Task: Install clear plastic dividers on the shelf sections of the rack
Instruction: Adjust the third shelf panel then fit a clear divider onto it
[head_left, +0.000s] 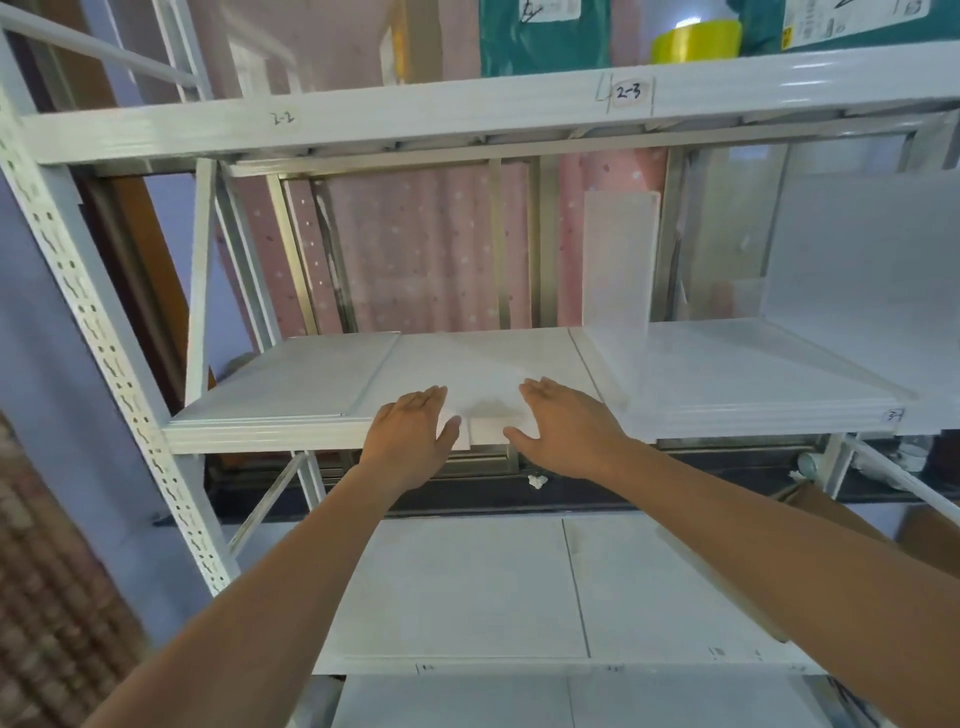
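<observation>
A white metal rack fills the view, and its middle shelf (291, 384) is at chest height. A clear plastic divider (483, 374) lies flat on that shelf, its front lip hanging over the shelf edge. My left hand (410, 436) and my right hand (561, 426) rest flat on the divider's front corners, fingers spread and pointing inward. Another clear divider (618, 260) stands upright further right on the same shelf, with a frosted sheet (852, 254) beyond it.
The upper shelf beam (467, 111) carries handwritten labels and holds a yellow tape roll (696, 39) and teal parcels (550, 36). A perforated upright post (98, 332) stands at left. A lower shelf (467, 592) sits beneath my arms. Pink curtain hangs behind.
</observation>
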